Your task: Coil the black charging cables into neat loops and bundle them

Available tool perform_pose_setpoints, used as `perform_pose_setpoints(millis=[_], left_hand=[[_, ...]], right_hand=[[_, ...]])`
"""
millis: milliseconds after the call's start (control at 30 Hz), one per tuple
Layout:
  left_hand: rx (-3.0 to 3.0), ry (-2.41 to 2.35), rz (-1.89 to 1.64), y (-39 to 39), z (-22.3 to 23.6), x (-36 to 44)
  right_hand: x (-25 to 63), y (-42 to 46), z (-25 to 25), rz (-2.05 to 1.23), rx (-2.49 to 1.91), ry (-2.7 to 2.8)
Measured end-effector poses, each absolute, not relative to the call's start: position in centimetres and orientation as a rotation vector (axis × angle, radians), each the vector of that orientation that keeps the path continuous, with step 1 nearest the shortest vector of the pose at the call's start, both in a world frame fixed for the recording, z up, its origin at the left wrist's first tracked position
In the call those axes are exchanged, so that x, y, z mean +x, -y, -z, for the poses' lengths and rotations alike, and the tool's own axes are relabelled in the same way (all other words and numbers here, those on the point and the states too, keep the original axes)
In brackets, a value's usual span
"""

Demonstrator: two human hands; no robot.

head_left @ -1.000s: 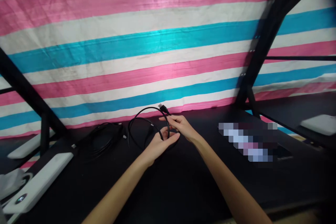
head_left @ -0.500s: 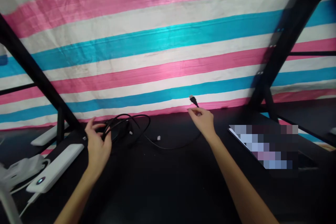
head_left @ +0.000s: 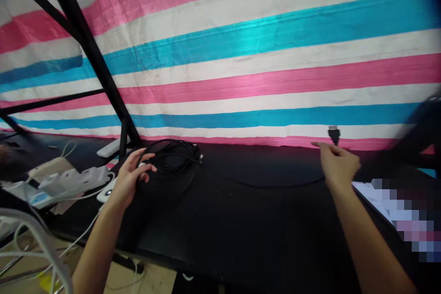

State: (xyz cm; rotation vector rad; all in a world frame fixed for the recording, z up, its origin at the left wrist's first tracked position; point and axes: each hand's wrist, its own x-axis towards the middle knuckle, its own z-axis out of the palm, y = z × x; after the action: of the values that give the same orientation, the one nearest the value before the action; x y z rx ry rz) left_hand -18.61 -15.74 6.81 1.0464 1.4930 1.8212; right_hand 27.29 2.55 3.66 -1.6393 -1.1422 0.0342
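Observation:
My right hand (head_left: 336, 164) is closed on the plug end of a black cable (head_left: 333, 134), held up near the striped cloth at the right. From it the cable runs low across the black tabletop (head_left: 241, 220) towards the left. My left hand (head_left: 130, 176) rests with curled fingers on a coil of black cable (head_left: 172, 158) at the table's left part. Whether the left fingers grip the coil or only touch it is unclear.
A striped pink, blue and white cloth (head_left: 241, 55) hangs behind the table. Black frame bars (head_left: 86, 41) rise at the left. White power strips and adapters (head_left: 65, 181) with white wires lie at the left edge. A flat blurred item (head_left: 406, 220) lies at the right.
My hands have parted: the right one has carried the plug far to the right, stretching the cable out, while the left stays at the coil. The view has swung left.

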Motion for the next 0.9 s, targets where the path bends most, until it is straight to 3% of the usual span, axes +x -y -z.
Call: perform_pose_setpoints(millis=[133, 267, 433, 533, 767, 900], left_hand=[[1.224, -1.788, -1.662, 15.8, -5.8, -20.0], [1.466, -2.502, -1.581, 15.9, -3.6, -23.1], [1.635, -2.972, -0.892, 16.3, -1.5, -23.2], [1.653, -2.968, -0.67, 15.8, -1.1, -21.0], [2.144, -2.7, -1.054, 14.7, -3.0, -13.7], [2.192, -2.464, -0.847, 13.6, -3.8, -9.8]], right_hand=[[27.5, -1.8, -5.1, -0.113, -1.786, 0.881], [27.8, -1.6, -5.6, -0.061, -2.002, 0.725], [27.0, -1.2, -5.7, -0.025, -2.077, 0.906], [26.2, -0.9, -5.6, -0.014, -2.092, 1.063], [23.7, -1.2, -3.8, 0.017, -1.779, 1.646], [22.9, -1.6, -2.8, 0.104, -1.641, 1.799]])
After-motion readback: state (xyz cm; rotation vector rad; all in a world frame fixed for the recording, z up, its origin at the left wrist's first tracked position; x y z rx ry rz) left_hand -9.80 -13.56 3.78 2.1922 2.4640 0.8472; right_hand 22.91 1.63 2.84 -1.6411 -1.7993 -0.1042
